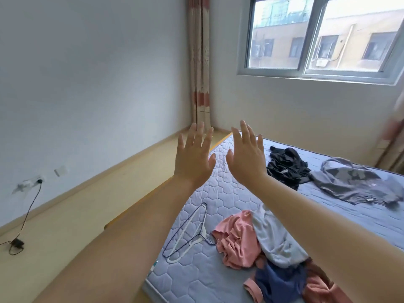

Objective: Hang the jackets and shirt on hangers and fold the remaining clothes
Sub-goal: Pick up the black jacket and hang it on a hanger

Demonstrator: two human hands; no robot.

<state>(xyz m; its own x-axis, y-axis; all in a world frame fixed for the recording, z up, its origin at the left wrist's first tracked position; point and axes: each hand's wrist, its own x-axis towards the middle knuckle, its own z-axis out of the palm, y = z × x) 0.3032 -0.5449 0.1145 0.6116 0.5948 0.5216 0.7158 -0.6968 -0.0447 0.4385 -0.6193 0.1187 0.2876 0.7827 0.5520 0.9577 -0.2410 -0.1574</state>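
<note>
Head view has the left hand (194, 159) and right hand (247, 159) raised, fingers spread and empty — the overlapped hangers (202, 229) may snag together when one is lifted.

Both arms stretched forward over the mattress (196, 278) near-left corner. Left hand (193, 159) and right hand (246, 159) raised side by side, backs to camera, fingers straight and spread, holding nothing, thumbs just apart. Hangers (188, 234) stacked flat near the left edge. Pile of pink, light grey and blue clothes (262, 243) at the near edge, just beside the hangers. Black garment (286, 166) and grey garment (354, 182) crumpled toward the far edge, touching. Window (317, 36) above. Cable (26, 215) on the floor, left.
</note>
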